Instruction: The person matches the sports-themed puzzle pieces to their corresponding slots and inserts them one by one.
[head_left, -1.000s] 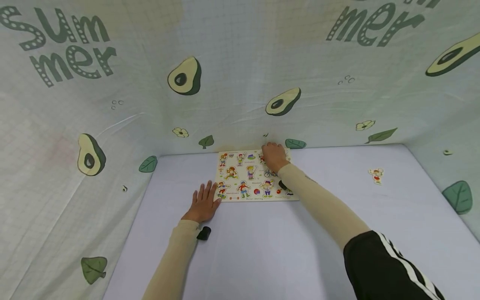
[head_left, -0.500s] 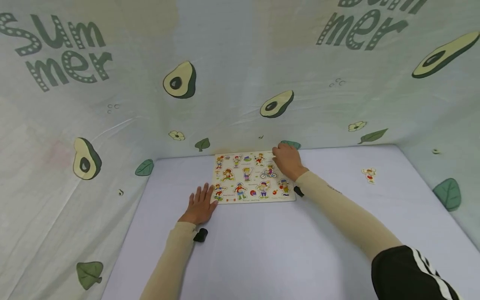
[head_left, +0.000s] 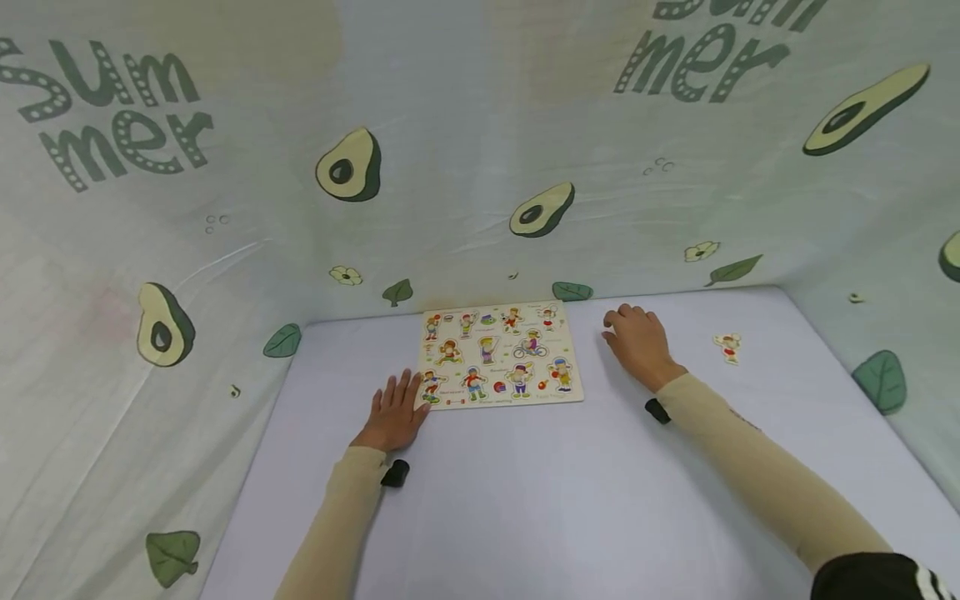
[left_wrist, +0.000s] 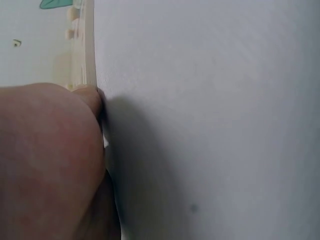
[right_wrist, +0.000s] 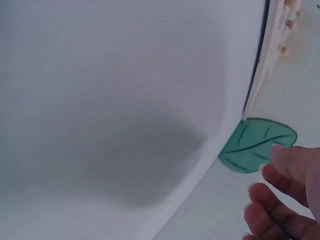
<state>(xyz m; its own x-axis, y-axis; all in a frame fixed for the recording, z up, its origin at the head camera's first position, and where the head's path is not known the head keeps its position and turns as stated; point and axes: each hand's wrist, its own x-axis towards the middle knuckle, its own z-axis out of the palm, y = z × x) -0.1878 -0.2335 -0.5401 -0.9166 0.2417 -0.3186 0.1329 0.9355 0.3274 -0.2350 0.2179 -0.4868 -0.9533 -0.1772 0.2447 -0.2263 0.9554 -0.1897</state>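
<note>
A flat wooden puzzle board (head_left: 500,357) with several printed figure pieces lies at the back of the white table. My left hand (head_left: 392,415) rests flat at the board's left front corner, fingers spread and fingertips at its edge; the left wrist view shows the thumb side of that hand (left_wrist: 50,155) against the board's edge (left_wrist: 89,45). To the right of the board, my right hand (head_left: 639,343) hovers over the table with loosely bent fingers and nothing in them. A single small figure puzzle piece (head_left: 728,347) lies on the table right of that hand.
The white table (head_left: 510,500) meets a cloth backdrop (head_left: 450,167) printed with avocados and leaves at its back edge. Cloth also hangs along the left and right sides. Dark wrist cameras (head_left: 657,411) sit on both wrists.
My right hand has left the board's top right corner and moved right toward the loose piece. A figure piece now shows in that corner. My left hand keeps its place at the board.
</note>
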